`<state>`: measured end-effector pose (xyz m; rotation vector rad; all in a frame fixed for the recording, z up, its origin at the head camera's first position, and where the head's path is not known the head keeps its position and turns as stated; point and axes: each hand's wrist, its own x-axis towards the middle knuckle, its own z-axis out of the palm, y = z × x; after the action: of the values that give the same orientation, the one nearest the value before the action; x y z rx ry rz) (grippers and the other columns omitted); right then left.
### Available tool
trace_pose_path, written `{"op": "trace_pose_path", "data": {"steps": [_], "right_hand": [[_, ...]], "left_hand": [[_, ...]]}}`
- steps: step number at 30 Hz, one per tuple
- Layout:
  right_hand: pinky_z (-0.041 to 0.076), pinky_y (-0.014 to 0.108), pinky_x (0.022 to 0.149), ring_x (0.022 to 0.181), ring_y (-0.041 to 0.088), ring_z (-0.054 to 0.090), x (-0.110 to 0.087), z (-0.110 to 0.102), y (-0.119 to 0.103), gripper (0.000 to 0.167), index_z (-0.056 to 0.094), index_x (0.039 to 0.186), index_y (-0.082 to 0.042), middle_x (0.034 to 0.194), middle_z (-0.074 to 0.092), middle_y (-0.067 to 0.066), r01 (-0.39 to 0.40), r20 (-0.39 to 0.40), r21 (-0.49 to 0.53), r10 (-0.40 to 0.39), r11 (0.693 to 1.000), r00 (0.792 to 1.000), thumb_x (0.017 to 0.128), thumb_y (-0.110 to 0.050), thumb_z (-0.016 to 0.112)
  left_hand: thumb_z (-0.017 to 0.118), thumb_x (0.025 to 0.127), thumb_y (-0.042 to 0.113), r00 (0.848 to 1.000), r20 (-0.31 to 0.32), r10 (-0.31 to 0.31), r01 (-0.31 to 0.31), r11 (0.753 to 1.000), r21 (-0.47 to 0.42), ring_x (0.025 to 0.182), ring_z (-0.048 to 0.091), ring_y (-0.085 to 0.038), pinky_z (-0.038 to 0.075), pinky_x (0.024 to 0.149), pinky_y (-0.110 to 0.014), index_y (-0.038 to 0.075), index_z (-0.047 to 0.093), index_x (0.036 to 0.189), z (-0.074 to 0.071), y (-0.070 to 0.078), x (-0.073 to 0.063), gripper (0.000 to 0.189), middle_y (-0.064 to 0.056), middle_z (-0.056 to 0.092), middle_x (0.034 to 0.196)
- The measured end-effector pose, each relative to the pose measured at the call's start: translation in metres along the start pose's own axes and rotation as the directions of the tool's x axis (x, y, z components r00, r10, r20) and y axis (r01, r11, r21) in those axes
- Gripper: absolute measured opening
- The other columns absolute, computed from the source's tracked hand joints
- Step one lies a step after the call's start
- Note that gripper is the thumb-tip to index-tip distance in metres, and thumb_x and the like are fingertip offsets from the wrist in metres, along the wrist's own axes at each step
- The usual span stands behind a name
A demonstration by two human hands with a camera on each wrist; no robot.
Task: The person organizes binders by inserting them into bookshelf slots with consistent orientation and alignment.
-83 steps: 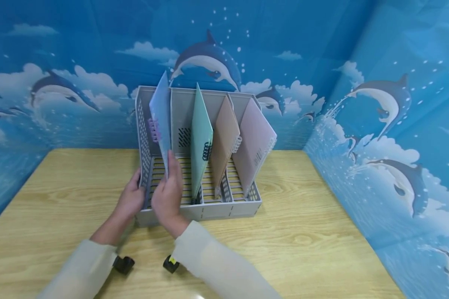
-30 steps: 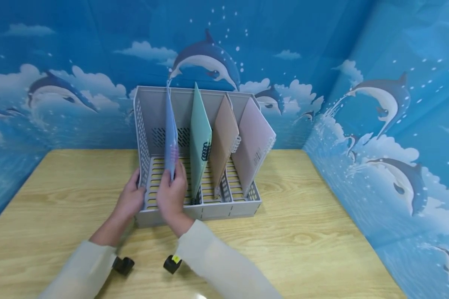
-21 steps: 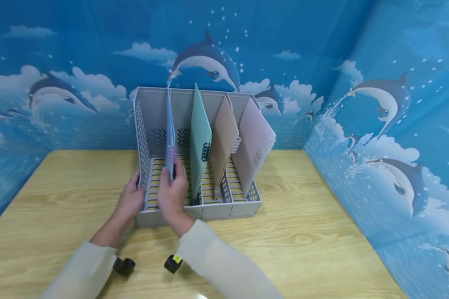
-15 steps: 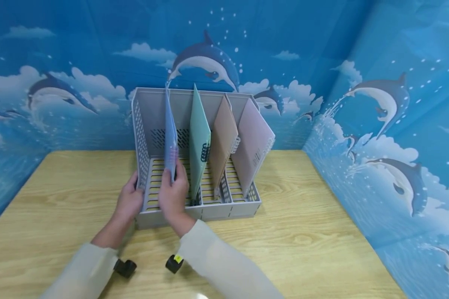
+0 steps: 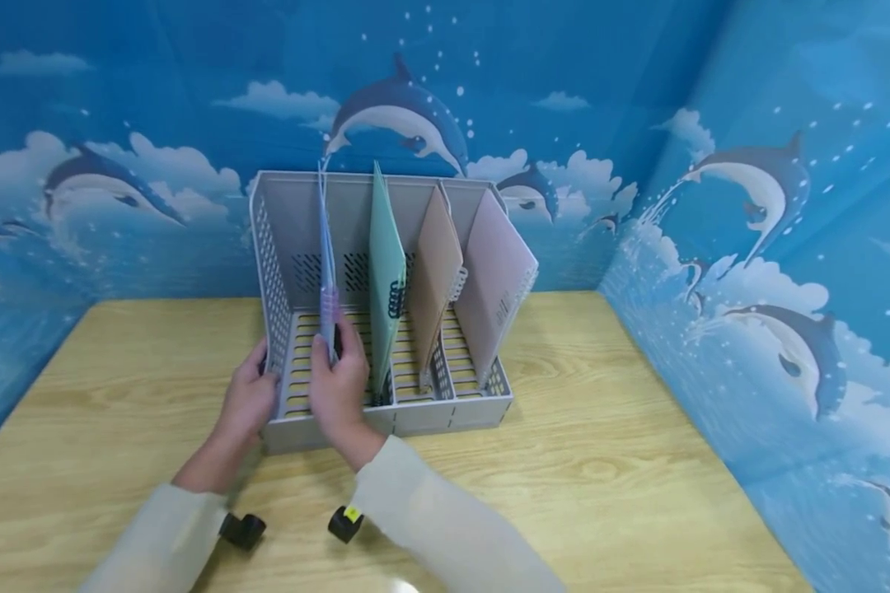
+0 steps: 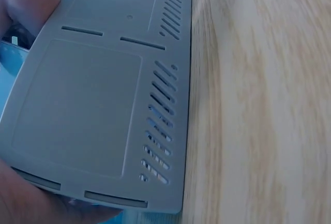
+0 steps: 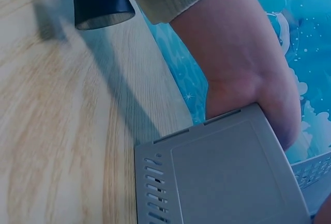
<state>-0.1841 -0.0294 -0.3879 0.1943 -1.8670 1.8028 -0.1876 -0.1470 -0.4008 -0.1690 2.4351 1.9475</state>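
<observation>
A grey slotted file rack stands on the table, its front panel filling much of the left wrist view. My left hand grips the rack's left side at the front corner. Farther right, my right hand pinches the lower front edge of a blue notebook with a purple coil. That notebook is upright and nearly edge-on, in the rack's wide left part. Its lower end is hidden behind the right hand. In the right wrist view the left hand reaches round the rack's corner.
A green notebook, a tan one and a pink one stand to the right in the rack. Wood-grain table extends around it. A blue dolphin-print backdrop closes off the back and right.
Since the oldest frame the blue notebook has swung right from a leftward lean, its purple coil now facing the front. My right hand followed it slightly right. My left hand stays on the rack.
</observation>
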Motion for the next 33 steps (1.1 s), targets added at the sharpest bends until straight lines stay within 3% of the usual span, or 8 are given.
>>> {"op": "trace_pose_path", "data": {"steps": [4,11,18,24,33], "right_hand": [[0.045,0.031,0.103,0.12,0.017,0.055,0.0,0.001,0.002,0.041,0.054,0.135,-0.009,0.13,0.06,0.007,-0.002,0.014,0.002,0.002,1.0,1.0,0.094,-0.004,0.058],[0.045,0.03,0.102,0.12,0.015,0.055,-0.001,0.0,-0.001,0.045,0.052,0.136,-0.009,0.13,0.059,0.007,-0.034,0.04,-0.01,0.035,0.999,0.999,0.092,-0.008,0.062],[0.04,0.03,0.107,0.127,0.013,0.049,-0.004,-0.003,-0.003,0.056,0.044,0.143,-0.014,0.139,0.052,0.003,-0.047,0.071,0.012,0.046,0.999,0.996,0.091,-0.011,0.065],[0.039,0.034,0.109,0.131,0.016,0.046,-0.007,-0.008,-0.007,0.065,0.038,0.147,-0.012,0.144,0.048,0.007,0.001,0.08,-0.02,0.0,1.0,0.997,0.089,-0.015,0.067],[0.032,0.036,0.114,0.138,0.017,0.038,-0.022,-0.038,-0.017,0.067,0.035,0.149,-0.011,0.151,0.04,0.002,0.022,0.16,0.042,-0.029,0.999,0.987,0.091,-0.023,0.067]], "left_hand": [[0.028,0.094,-0.004,1.0,-0.014,-0.002,0.002,1.0,-0.003,0.14,0.03,-0.035,0.028,0.114,-0.052,0.017,0.012,0.157,0.001,0.001,-0.002,0.068,-0.017,0.022,0.158],[0.031,0.097,0.002,0.999,0.017,-0.037,0.037,0.999,0.012,0.136,0.034,-0.038,0.034,0.109,-0.052,0.02,0.005,0.157,0.0,0.003,-0.001,0.067,-0.02,0.022,0.158],[0.034,0.101,0.014,0.998,0.025,-0.056,0.054,0.996,0.065,0.142,0.026,-0.04,0.024,0.115,-0.055,0.022,0.001,0.157,0.0,0.002,-0.001,0.065,-0.019,0.017,0.159],[0.034,0.102,0.019,0.997,0.016,-0.072,0.071,0.995,0.069,0.144,0.02,-0.04,0.02,0.115,-0.058,0.023,-0.002,0.157,0.0,0.003,0.0,0.066,-0.014,0.008,0.162],[0.029,0.105,0.03,0.997,0.033,-0.075,0.073,0.996,0.059,0.145,0.017,-0.042,0.021,0.113,-0.061,0.027,-0.01,0.156,-0.003,0.006,-0.006,0.064,-0.012,0.002,0.163]]}}
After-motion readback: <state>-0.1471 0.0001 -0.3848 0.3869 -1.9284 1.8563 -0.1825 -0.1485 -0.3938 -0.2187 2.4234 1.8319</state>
